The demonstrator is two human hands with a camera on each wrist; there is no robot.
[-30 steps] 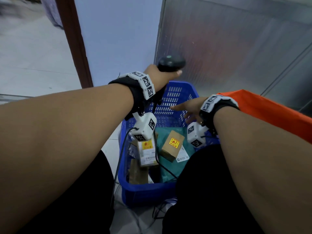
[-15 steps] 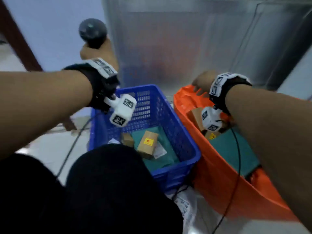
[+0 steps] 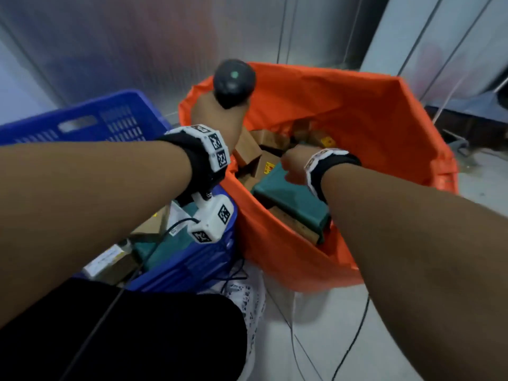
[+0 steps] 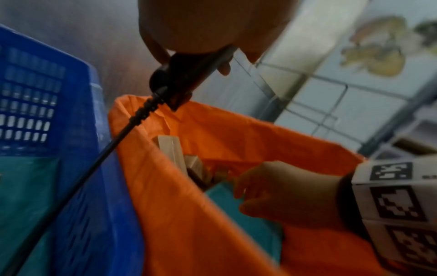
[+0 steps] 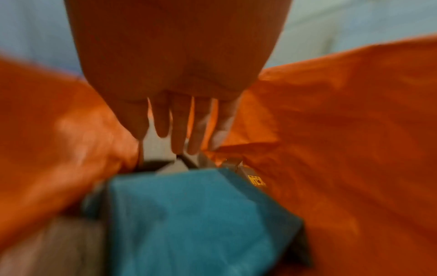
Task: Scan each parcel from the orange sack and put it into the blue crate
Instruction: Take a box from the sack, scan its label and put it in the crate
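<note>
- Orange sack point(image 3: 343, 127): woven-looking fabric, mouth wide open, standing on the floor point(image 3: 398, 325) just right of the blue crate point(image 3: 82, 119), the two walls touching or nearly so.
- Inside the sack: a teal parcel point(image 3: 291, 199) lies on top toward the near side, tilted; several brown cardboard parcels point(image 3: 247, 149) are piled behind and under it, some with yellow labels. Their count cannot be told.
- Right hand point(image 3: 294, 166): reaching down into the sack, above the far edge of the teal parcel. The right wrist view shows the fingers point(image 5: 179, 130) straight, slightly spread, pointing down at the boxes; nothing is held. Heavy blur there, so contact with a parcel cannot be told.
- Left hand point(image 3: 217, 116): raised over the sack's left rim, fingers curled round the handle of a black scanner point(image 3: 233, 82). The scanner head points up and away, with a small green light on its top. Its black cable point(image 4: 123, 134) runs from the handle base down past the crate.
- Blue crate: slotted plastic walls; it holds a teal parcel and brown boxes with white labels, partly hidden behind the left forearm.
- Both wrists carry black straps with white marker blocks.
- Surroundings: a grey metal panel point(image 3: 137, 37) behind the crate and sack; loose black cables on the pale floor; the person's dark trousers low in the head view.
</note>
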